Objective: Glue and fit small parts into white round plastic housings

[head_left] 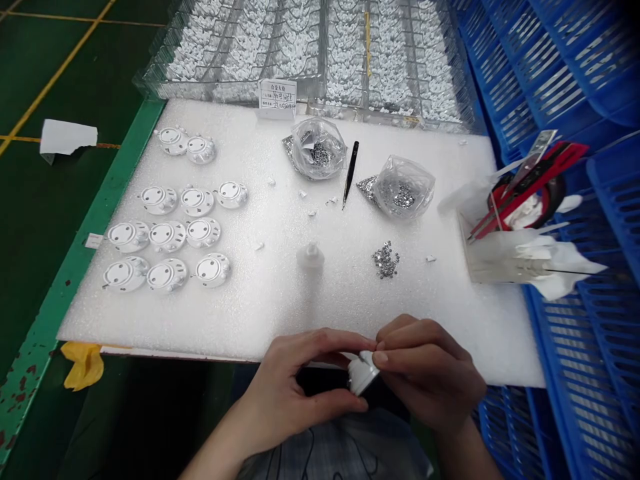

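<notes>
My left hand [295,383] and my right hand [425,370] together pinch a small white moulded piece [363,373] over the near edge of a white foam sheet [280,313], and the fingers hide much of it. Several round white moulded pieces [167,237] lie in rows on the foam's left side. Farther ahead are black tweezers [351,173], a heap of silver rhinestones [385,260] and a small translucent bottle [311,257]. Two clear plastic bags of silver rhinestones [319,149] lie beyond them.
A clear tray of small white parts [320,53] stands behind the foam, with a paper label [277,99] before it. Blue plastic crates [565,73] rise on the right. A holder with red-handled cutters [520,200] stands at the foam's right edge. A green table rim [75,267] runs along the left.
</notes>
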`<state>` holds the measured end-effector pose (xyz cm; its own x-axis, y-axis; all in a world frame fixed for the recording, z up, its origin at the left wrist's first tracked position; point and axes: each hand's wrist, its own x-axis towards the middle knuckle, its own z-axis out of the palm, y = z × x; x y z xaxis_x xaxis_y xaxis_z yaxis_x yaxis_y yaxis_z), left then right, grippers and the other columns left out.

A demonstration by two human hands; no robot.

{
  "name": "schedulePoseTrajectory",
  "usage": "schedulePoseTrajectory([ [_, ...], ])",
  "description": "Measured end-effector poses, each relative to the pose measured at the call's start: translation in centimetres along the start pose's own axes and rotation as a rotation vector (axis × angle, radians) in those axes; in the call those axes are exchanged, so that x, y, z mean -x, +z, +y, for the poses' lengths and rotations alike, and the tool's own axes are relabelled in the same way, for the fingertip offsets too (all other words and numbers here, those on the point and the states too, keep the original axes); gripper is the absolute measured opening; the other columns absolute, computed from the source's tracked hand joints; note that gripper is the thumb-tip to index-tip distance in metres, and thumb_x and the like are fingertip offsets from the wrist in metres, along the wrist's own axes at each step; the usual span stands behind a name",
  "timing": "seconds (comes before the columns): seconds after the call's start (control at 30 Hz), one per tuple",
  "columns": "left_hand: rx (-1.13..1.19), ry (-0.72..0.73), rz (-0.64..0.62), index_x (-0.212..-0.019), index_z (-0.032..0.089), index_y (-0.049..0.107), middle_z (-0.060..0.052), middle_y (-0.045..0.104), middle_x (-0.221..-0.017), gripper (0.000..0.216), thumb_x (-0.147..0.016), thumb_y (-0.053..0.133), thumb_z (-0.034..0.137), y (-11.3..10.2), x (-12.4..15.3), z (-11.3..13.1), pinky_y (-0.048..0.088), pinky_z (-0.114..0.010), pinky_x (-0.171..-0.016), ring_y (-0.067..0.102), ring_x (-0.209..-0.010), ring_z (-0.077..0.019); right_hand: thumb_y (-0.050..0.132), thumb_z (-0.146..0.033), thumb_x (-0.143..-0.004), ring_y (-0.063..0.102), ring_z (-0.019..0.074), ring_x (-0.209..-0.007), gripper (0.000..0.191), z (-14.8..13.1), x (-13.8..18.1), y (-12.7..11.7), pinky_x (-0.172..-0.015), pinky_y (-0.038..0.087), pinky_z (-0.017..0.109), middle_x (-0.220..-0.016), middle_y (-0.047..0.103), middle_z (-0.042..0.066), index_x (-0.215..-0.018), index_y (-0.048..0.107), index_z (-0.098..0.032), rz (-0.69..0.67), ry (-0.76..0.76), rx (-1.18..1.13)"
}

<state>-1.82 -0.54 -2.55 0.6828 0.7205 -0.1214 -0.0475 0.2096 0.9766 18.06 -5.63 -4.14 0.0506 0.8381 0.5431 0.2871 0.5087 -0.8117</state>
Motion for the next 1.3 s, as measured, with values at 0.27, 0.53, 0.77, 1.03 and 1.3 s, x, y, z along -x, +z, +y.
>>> schedulePoseTrajectory([
  [0.27,0.006,-0.053,-0.02,-0.121,0.023,0.08,-0.007,0.083,-0.115,0.038,-0.087,0.088,0.036,-0.2,-0.11,-0.02,0.066,-0.029,-0.093,0.079,-0.101,-0.0219,0.069,0.001,-0.086,0.068,0.0155,-0.07,0.033,-0.08,-0.01,0.08,-0.057,0.059,0.029,-0.081,0.069,0.002,-0.109,0.076,-0.022,0.001,0.01,-0.009],
  [0.53,0.038,-0.023,-0.036,-0.127,0.03,0.078,-0.001,0.083,-0.117,0.043,-0.086,0.089,0.026,-0.46,-0.08,-0.23,0.063,-0.021,-0.093,0.079,-0.101,-0.0164,0.072,-0.001,-0.085,0.068,0.0159,-0.071,0.031,-0.01,0.35,0.16,-0.058,0.057,0.03,-0.084,0.069,0.003,-0.108,0.075,-0.021,0.031,0.064,-0.021],
  [0.77,0.002,0.005,-0.017,-0.125,0.026,0.079,-0.003,0.084,-0.112,0.042,-0.084,0.09,0.026,-0.54,0.03,-0.39,0.064,-0.022,-0.091,0.08,-0.096,-0.0177,0.074,-0.004,-0.086,0.068,0.0164,-0.073,0.029,0.08,0.46,0.26,-0.06,0.058,0.03,-0.085,0.07,0.004,-0.11,0.073,-0.02,0.048,0.069,-0.039],
  [1.03,-0.001,0.02,-0.053,-0.125,0.027,0.08,-0.003,0.084,-0.116,0.042,-0.084,0.089,0.022,-0.63,-0.21,-0.13,0.064,-0.023,-0.091,0.08,-0.097,-0.0185,0.074,-0.005,-0.088,0.068,0.0157,-0.074,0.021,0.1,0.44,0.11,-0.062,0.058,0.03,-0.085,0.068,0.004,-0.104,0.073,-0.018,0.033,0.084,-0.085],
  [1.3,-0.027,0.037,-0.055,-0.129,0.036,0.079,-0.003,0.083,-0.123,0.047,-0.085,0.089,0.023,-0.97,-0.19,-0.21,0.061,-0.024,-0.096,0.081,-0.105,-0.0215,0.075,-0.008,-0.09,0.068,0.0152,-0.075,0.014,0.08,0.16,0.07,-0.064,0.058,0.03,-0.087,0.068,0.004,-0.1,0.072,-0.017,0.019,0.072,-0.088],
])
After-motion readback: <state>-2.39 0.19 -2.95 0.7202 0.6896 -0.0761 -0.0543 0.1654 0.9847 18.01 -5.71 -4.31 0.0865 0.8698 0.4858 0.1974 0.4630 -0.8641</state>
